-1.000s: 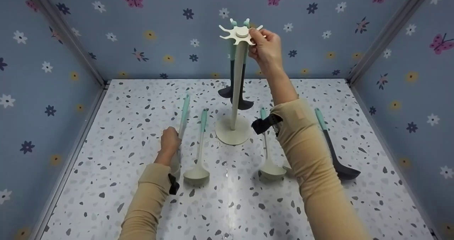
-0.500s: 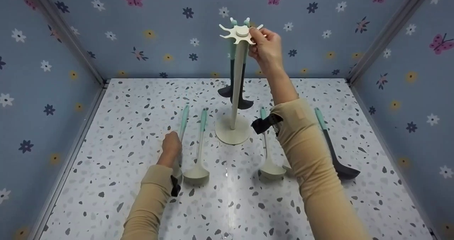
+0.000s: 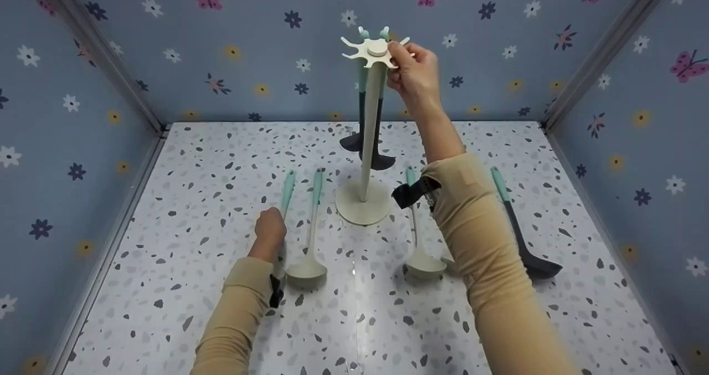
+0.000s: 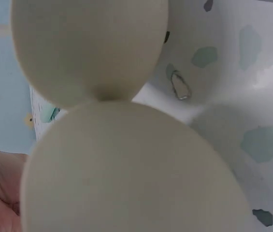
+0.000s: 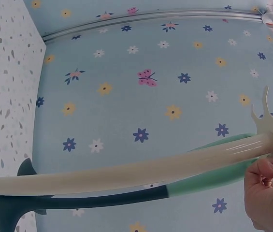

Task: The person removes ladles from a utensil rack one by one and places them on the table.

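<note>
My left hand [image 3: 270, 231] grips the shaft of a cream ladle with a mint handle [image 3: 288, 189], which lies along the table. Right beside it lies a matching cream ladle [image 3: 306, 270], their handle tops level. Two cream ladle bowls [image 4: 126, 169] fill the left wrist view and overlap there. At the back centre stands a cream utensil stand [image 3: 368, 137] with a hooked top. My right hand [image 3: 418, 78] pinches one side of that top between thumb and fingers. Two dark ladles [image 3: 379, 162] with mint handles hang from its rear hooks.
Right of the stand lie another cream ladle [image 3: 424, 264] and a dark ladle [image 3: 540, 267]. A cream edge [image 3: 450, 261] shows between them, mostly hidden by my right forearm. Flower-patterned walls [image 3: 249, 59] enclose the speckled table [image 3: 166, 242] at the back and both sides.
My left hand has drawn its ladle toward me and slightly to the right, level with the neighbouring ladle. My right hand has stayed on the stand's top.
</note>
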`<state>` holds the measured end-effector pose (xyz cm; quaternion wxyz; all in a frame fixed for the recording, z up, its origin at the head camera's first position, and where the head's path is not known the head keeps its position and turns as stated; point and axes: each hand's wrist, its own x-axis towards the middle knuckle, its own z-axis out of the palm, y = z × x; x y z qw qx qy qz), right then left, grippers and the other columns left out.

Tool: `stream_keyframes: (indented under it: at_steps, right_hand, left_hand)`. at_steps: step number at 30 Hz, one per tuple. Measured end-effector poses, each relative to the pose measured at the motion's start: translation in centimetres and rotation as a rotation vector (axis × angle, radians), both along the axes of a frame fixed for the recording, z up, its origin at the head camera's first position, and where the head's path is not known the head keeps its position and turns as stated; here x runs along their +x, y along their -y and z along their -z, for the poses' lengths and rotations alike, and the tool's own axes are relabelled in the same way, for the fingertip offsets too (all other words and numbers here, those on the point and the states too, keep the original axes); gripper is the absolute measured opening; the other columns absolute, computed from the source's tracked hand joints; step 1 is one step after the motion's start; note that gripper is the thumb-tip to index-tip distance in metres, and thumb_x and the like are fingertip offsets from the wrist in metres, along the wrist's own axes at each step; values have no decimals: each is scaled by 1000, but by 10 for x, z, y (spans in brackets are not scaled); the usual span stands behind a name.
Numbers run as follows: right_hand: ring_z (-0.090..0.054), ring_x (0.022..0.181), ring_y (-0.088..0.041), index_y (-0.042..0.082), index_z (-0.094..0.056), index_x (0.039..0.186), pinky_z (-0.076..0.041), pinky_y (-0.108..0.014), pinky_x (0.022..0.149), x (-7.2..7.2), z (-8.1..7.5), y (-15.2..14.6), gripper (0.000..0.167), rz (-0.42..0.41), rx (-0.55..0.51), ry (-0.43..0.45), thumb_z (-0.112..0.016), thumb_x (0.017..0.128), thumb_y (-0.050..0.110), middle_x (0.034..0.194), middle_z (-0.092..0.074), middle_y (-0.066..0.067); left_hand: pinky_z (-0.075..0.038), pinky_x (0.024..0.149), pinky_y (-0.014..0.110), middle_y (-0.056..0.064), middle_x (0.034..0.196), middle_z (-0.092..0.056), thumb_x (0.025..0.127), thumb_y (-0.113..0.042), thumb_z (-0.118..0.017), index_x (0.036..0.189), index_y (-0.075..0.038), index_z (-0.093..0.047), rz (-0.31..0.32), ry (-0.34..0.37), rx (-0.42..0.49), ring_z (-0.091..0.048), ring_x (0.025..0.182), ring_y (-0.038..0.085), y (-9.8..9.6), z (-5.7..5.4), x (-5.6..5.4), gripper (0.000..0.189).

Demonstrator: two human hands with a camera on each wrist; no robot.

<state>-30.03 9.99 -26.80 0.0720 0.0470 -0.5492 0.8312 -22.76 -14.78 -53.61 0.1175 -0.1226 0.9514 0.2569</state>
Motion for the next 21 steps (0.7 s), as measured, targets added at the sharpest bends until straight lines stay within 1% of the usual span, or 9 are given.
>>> stream_keyframes:
  at_steps: [4,9,12,16,19,21]
  right_hand:
    - [-33,42,-9,-1,-47,69,-26,-18,38,0,0,0,21,5,15,0,-50,89,1,57,-39,-5]
    - [-33,42,-9,-1,-48,69,-26,-18,38,0,0,0,20,6,9,24,-51,88,2,59,-39,-5]
    - [-33,43,-10,-1,-48,69,-25,-18,38,1,-1,0,20,10,15,35,-51,88,2,59,-39,-5]
    - [-33,43,-10,-2,-49,68,-25,-18,38,1,-3,1,20,19,26,48,-52,88,2,59,-39,-6]
    - [-34,43,-10,-1,-49,68,-26,-18,38,1,-4,0,20,27,60,45,-53,88,3,59,-40,-6]
    - [-34,43,-10,-2,-49,68,-26,-18,38,2,-4,-1,21,36,88,43,-53,87,4,58,-40,-5]
  left_hand:
    - [-46,74,41,24,91,-55,89,2,-40,98,11,-52,-14,18,-22,-55,81,31,-2,1,-1,18]
    - [-46,72,40,24,89,-55,88,3,-41,97,10,-52,-26,19,-26,-55,79,29,-4,2,-2,16]
    - [-46,73,41,25,90,-55,88,3,-41,97,11,-53,-15,16,-37,-56,80,31,-4,3,-2,17]
    - [-45,75,42,25,92,-54,89,2,-39,99,11,-52,-4,41,-34,-55,82,31,-4,2,-2,18]
    - [-45,75,41,24,93,-53,89,2,-39,100,11,-51,2,70,-28,-53,80,29,-4,0,-2,18]
    - [-46,74,41,25,92,-54,89,3,-39,99,11,-51,15,71,-39,-54,79,30,-3,-1,-2,18]
